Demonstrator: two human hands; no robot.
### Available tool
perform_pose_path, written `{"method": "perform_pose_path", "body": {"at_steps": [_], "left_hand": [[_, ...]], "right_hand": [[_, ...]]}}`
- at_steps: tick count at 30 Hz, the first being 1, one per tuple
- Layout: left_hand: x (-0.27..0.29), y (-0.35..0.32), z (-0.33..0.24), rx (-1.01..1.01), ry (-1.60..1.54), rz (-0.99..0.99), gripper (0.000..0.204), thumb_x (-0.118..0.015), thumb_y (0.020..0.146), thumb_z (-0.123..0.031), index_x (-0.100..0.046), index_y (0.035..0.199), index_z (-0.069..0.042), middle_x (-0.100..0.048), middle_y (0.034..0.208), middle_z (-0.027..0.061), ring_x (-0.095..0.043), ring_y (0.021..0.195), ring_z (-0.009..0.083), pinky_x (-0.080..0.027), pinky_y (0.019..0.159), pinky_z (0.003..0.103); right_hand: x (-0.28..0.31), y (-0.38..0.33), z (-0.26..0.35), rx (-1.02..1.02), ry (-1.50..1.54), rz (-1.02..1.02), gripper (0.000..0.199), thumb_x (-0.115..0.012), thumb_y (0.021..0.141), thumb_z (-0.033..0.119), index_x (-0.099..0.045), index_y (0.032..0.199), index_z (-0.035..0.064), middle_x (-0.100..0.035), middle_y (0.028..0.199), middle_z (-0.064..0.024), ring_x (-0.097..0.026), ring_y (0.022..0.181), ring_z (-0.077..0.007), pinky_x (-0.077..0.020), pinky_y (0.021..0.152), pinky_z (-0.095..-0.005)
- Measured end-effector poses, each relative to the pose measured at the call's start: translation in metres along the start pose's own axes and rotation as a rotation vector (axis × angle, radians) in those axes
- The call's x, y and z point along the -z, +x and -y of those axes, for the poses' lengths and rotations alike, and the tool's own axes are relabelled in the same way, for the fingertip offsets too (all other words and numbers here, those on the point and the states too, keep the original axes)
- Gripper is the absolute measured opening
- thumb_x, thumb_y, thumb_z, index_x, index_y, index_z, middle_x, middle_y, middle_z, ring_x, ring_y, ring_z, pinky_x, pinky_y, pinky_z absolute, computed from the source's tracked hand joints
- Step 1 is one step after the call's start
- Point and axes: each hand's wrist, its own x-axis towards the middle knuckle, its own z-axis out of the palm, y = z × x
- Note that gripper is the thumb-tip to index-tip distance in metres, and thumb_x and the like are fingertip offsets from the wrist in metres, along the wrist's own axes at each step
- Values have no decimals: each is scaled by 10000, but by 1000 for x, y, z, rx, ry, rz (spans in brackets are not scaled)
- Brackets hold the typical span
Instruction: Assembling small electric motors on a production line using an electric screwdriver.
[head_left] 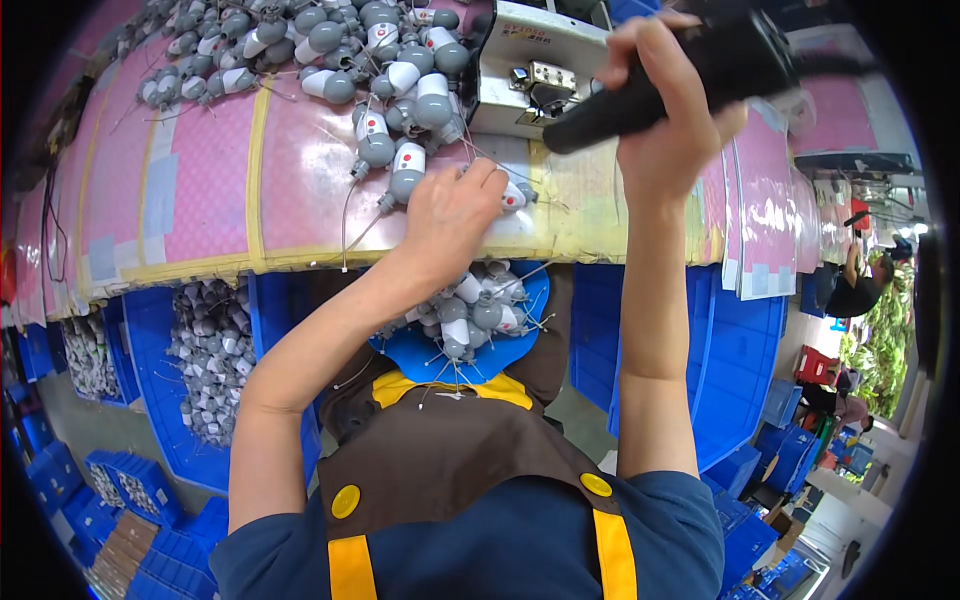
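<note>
My left hand [450, 220] is closed at the front of the workbench, its fingers curled round a small grey-and-white bulb-shaped unit [514, 196]. The unit's white end with a red dot shows beyond the fingers; the rest is hidden. Raised on the right, my right hand [665, 110] grips a black handheld tool [640, 100] with a tapered nose pointing left and down. Behind my left hand lies a heap of similar units [400, 80] with thin wire leads. More units [470, 315] rest in a blue holder [535, 300] at my lap.
A white metal box [540, 60] with a small mechanism on its front stands on the bench [320, 200], whose pink mat is taped in yellow. Below the edge are blue bins, one holding many units [210, 350]. Other people [860, 285] are far right.
</note>
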Motion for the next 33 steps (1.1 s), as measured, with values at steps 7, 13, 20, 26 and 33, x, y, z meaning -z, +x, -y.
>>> {"method": "perform_pose_path", "body": {"at_steps": [7,13,20,26,33], "left_hand": [[-3,2,4,99,-215,12,184,-666,709,-103,-577,852,-30,-564,876,102,-605,743,300,-481,632,409],[-3,4,4,123,-246,41,200,-668,721,-111,-591,880,-17,-572,887,121,-610,752,319,-481,651,425],[-6,5,8,164,-327,98,185,-646,738,-87,-578,887,0,-559,901,141,-599,777,334,-485,664,429],[-5,5,8,174,-338,105,191,-639,746,-84,-560,898,-2,-539,917,131,-584,832,322,-489,667,425],[-7,5,8,169,-335,108,194,-635,745,-79,-557,903,1,-535,923,130,-581,833,320,-492,674,421]], "right_hand": [[-5,-47,8,-48,-22,-32,231,-576,781,111,-533,949,-42,-594,784,-162,-542,590,-182,-474,559,-287],[-7,-53,-5,-67,-45,-8,253,-570,777,90,-497,992,-22,-579,780,-172,-537,583,-189,-475,554,-291],[4,-64,-24,-54,2,134,360,-640,785,207,-433,1016,23,-525,722,-138,-502,570,-197,-454,525,-331],[6,-60,-19,-154,189,105,452,-749,736,201,-430,1003,24,-567,724,-118,-564,617,-168,-493,558,-277],[14,-68,-22,-55,166,164,436,-751,737,206,-449,1000,34,-569,745,-124,-562,618,-173,-508,564,-289]]}}
